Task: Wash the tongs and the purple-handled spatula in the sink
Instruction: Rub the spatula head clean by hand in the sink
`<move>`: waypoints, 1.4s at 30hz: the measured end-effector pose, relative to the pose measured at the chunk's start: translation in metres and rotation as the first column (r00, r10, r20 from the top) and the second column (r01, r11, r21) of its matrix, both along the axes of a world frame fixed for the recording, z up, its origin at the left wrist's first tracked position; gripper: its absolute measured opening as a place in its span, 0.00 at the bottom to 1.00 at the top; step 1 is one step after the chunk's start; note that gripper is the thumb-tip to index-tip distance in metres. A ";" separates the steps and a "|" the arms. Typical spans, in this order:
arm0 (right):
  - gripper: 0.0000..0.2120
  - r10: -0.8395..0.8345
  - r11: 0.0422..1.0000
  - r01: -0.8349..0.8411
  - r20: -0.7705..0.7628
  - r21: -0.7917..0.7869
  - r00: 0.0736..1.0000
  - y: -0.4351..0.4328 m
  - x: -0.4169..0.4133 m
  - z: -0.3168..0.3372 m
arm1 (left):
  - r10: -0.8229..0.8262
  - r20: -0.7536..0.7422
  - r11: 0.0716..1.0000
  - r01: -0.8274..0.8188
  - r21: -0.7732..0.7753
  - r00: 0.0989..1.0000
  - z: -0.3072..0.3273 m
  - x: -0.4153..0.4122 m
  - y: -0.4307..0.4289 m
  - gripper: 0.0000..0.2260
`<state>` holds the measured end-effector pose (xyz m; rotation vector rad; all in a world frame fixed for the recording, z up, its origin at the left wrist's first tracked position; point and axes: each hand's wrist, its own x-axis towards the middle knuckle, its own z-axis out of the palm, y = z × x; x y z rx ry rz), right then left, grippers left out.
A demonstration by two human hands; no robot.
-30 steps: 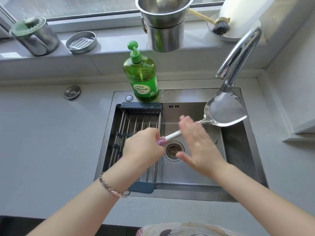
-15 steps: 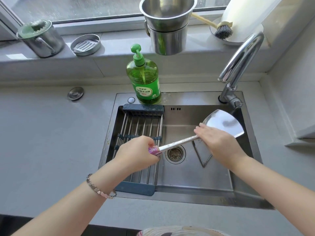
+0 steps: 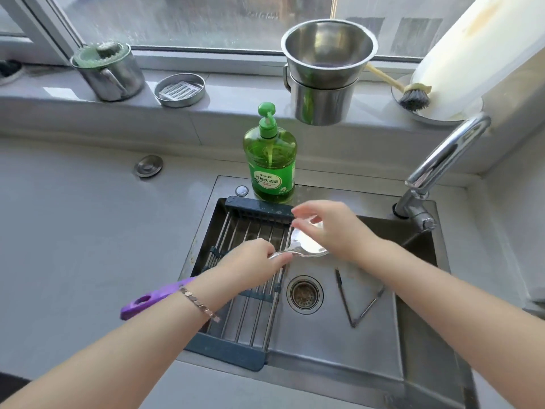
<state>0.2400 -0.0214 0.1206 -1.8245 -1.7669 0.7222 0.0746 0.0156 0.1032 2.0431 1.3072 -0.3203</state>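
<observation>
The spatula (image 3: 308,247) looks like 1 stiff piece of thin steel with a plastic purple handle (image 3: 153,301): light, not fragile, and probably slick wherever it is wet or soapy, above all on the polished blade. The safest hold is on the handle or the narrow neck, where fingers can wrap right round. The blade is better rubbed than gripped, since its edge is thin and its face gives little purchase. It lies across the left half of the sink (image 3: 339,343), over the rack (image 3: 253,308). Its blade is toward the far edge, near the middle, and its handle pokes out over the sink's left edge above the worktop. The left hand (image 3: 250,261) has its fingers curled round the neck just behind the blade, so the handle runs back under that wrist and out behind it. The right hand (image 3: 333,228) lies over the blade from the right, its fingers bent across the top face and its thumb below, lightly pinching the far rim. The tongs (image 3: 345,298) lie apart on the sink floor, just right of the drain (image 3: 304,294), touched by neither hand. They are springy steel and best taken by both arms together.
</observation>
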 end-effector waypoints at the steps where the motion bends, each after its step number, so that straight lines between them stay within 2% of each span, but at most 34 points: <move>1: 0.11 -0.102 0.995 0.099 -0.079 -0.031 0.992 0.022 0.002 0.011 | 0.004 -0.027 0.998 -0.002 0.056 1.000 0.001 -0.004 0.007 0.20; 3: 0.14 -0.321 0.942 0.268 -0.312 -0.201 0.894 0.069 0.008 0.029 | 0.022 -0.059 0.990 -0.014 0.140 0.998 0.005 -0.010 0.019 0.21; 4: 0.16 -0.415 0.900 0.297 -0.416 -0.320 0.809 0.091 0.009 0.036 | 0.028 -0.068 0.987 -0.017 0.159 0.997 0.007 -0.011 0.025 0.21; 6: 0.22 -0.532 0.824 0.250 -0.543 -0.508 0.650 0.126 0.009 0.047 | 0.037 -0.076 0.986 -0.024 0.163 0.996 0.009 -0.012 0.033 0.21; 9: 0.28 -0.598 0.760 0.145 -0.596 -0.633 0.536 0.163 0.004 0.055 | 0.042 -0.064 0.988 -0.032 0.152 0.997 0.007 -0.011 0.043 0.21; 13: 0.22 -0.678 0.712 0.108 -0.639 -0.694 0.362 0.195 0.003 0.057 | 0.029 -0.046 0.988 -0.022 0.154 0.999 -0.001 -0.012 0.055 0.22; 20: 0.19 -0.712 0.657 0.075 -0.586 -0.750 0.387 0.208 0.005 0.061 | 0.005 -0.050 0.996 -0.001 0.089 0.999 -0.015 -0.010 0.066 0.21; 24: 0.19 -0.736 0.642 0.077 -0.585 -0.762 0.341 0.212 0.004 0.059 | 0.004 -0.034 0.998 -0.002 0.060 0.999 -0.018 -0.008 0.069 0.21; 35: 0.21 -0.784 0.600 0.044 -0.576 -0.799 0.233 0.212 0.003 0.049 | 0.033 -0.026 0.992 -0.030 0.124 0.999 -0.012 -0.010 0.075 0.23; 39: 0.23 -0.759 0.631 0.045 -0.604 -0.775 0.242 0.205 0.004 0.059 | 0.025 -0.043 0.987 -0.017 0.160 0.999 0.001 -0.010 0.072 0.24; 42: 0.24 -0.748 0.659 0.074 -0.644 -0.748 0.158 0.179 0.010 0.056 | 0.010 -0.041 0.982 -0.002 0.189 0.999 0.015 -0.008 0.068 0.24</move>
